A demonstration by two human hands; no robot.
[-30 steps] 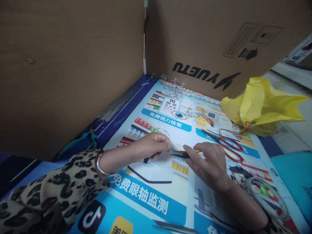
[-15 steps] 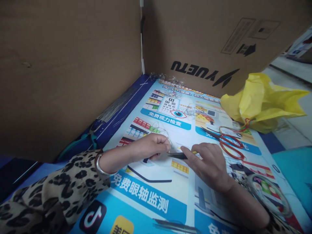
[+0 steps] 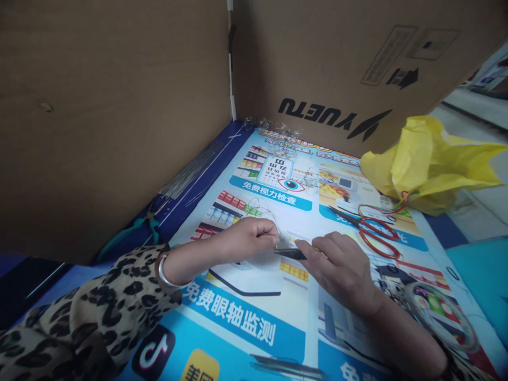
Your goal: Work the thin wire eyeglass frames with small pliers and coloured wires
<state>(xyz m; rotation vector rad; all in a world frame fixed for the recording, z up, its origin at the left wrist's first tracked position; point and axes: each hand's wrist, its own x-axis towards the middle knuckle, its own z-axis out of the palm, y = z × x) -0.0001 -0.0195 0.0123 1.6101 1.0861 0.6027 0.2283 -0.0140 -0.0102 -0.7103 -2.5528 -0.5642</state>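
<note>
Near the middle of the printed poster sheet (image 3: pixel 254 288), my left hand (image 3: pixel 254 238) is closed in a pinch. A thin wire (image 3: pixel 266 210) loops up behind its fingertips and seems to run into them. My right hand (image 3: pixel 345 270) is wrapped round pliers with narrow dark jaws (image 3: pixel 291 254); a bit of yellow handle shows at its fingers. The jaws point left, with their tips close to my left fingertips. Whether they grip the wire is too small to tell. Behind my right hand lie red-handled scissors (image 3: pixel 379 230), apart from it.
Cardboard walls (image 3: pixel 317 58) stand at the back and left. Tangled wire pieces (image 3: pixel 283 140) lie by the corner, and straight wires (image 3: pixel 192 169) along the left. Teal-handled pliers (image 3: pixel 129 230) rest there too. At right are a yellow bag (image 3: pixel 428 164) and a clear coil (image 3: pixel 444 317).
Both hands hold nearly the same place. My left fingers have curled in a little more, and the plier tips stay close to them. The view has shifted slightly.
</note>
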